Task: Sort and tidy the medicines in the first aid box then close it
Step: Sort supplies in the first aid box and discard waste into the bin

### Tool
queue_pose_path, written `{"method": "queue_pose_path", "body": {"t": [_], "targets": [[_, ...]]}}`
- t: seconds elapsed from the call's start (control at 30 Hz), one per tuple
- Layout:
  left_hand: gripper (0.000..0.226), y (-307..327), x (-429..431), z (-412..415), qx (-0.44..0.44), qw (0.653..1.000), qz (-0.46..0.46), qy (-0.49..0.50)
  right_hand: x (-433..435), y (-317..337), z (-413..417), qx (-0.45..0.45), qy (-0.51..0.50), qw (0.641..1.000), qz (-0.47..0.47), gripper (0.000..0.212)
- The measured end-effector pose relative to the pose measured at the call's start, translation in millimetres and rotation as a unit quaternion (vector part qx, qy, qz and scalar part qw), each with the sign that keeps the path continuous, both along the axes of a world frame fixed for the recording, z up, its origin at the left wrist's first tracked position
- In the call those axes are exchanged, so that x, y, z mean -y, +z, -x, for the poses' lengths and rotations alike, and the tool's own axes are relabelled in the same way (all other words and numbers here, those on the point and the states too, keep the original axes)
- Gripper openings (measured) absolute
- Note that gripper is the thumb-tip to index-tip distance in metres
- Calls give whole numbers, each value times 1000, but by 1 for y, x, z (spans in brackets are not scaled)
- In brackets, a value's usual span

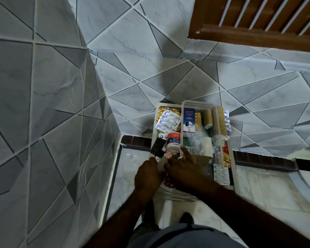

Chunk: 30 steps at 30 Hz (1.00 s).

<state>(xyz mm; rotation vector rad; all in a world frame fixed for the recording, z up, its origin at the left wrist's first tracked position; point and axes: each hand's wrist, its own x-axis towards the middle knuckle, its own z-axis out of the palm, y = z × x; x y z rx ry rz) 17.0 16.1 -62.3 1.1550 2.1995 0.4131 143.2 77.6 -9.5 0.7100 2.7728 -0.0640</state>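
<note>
open first aid box [155,126] on the floor at the foot of a tiled wall [43,104], with a clear inner tray [195,102] over its right part; an adhesive tape roll [174,140], silver blister strips [168,120] and a blue carton [189,120] lie inside. left hand [147,176] at the near edge, fingers curled round a red blister strip [167,183]; right hand [184,169] beside it, index finger straight toward the tray's near corner, its grasp cannot be told.
</note>
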Motion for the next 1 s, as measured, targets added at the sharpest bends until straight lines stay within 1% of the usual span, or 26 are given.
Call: {"method": "queue_pose_path", "body": {"t": [0.07, 0.13, 0.27, 0.4, 0.47, 0.6, 0.7, 0.77, 0.87, 1.0], "targets": [[43, -1, 0, 4, 33, 999, 11, 23, -1, -6, -1, 0, 2, 1000, -17, 28], [40, -2, 0, 8, 59, 997, 17, 42, -2, -11, -1, 5, 0, 999, -38, 31], [35, -3, 0, 17, 72, 996, 15, 55, -5, -15, -1, 13, -11, 999, -51, 34], [34, -3, 1, 21, 93, 994, -3, 64, -7, -17, -2, 22, -14, 999, -34, 38], [32, -2, 3, 20, 106, 991, -15, 78, -6, -16, -1, 15, -16, 999, -31, 37], [27, 2, 8, 13, 98, 991, -43, 86, -8, -18, -1, 18, -17, 999, -47, 35], [25, 5, 10, 11, 102, 989, -64, 90, -10, -20, -1, 2, -19, 999, -49, 32], [24, 7, 10, 12, 111, 986, -68, 101, -10, -18, 0, 0, -19, 999, -46, 33], [23, 11, 7, 13, 126, 984, -62, 109, -13, -12, 1, -7, -36, 999, -21, 34], [20, 18, 1, 19, 170, 975, -67, 123, -16, -3, 0, -59, -84, 995, 7, 36]]}}
